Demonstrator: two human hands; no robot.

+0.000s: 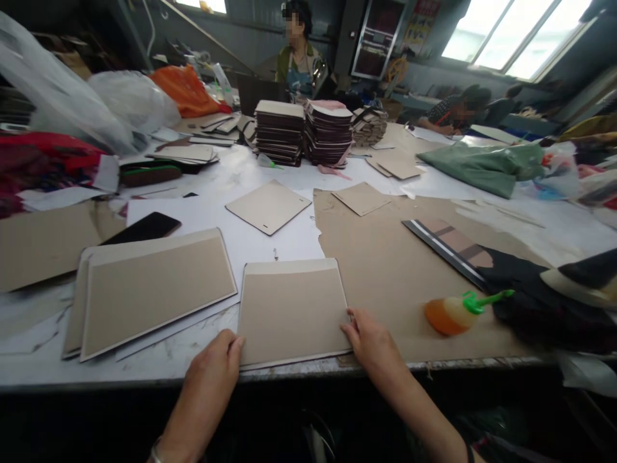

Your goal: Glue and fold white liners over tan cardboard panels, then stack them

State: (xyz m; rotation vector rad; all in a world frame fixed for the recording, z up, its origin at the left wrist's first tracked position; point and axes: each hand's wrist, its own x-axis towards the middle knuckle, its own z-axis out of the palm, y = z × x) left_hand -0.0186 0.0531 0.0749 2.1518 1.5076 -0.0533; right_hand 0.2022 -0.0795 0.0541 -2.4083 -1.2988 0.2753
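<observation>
A beige rectangular board panel [293, 312] with a paler strip along its far edge lies at the table's front edge. My left hand [216, 360] pinches its near left edge between thumb and fingers. On the opposite side my right hand [369, 337] grips the right edge, thumb on top. To the left rests a small stack of similar beige panels [157, 289], dark-edged and slightly fanned. Beyond the held panel, a square beige board [268, 206] with two small dark slots sits turned cornerwise on white paper.
A bottle of orange liquid [448, 315] with a green nozzle stands right on brown paper [380, 257]. A black phone [143, 228] lies behind the left stack. Tall piles of dark-edged panels [279, 135] stand farther back. A person [296, 58] is across the table; others are at far right.
</observation>
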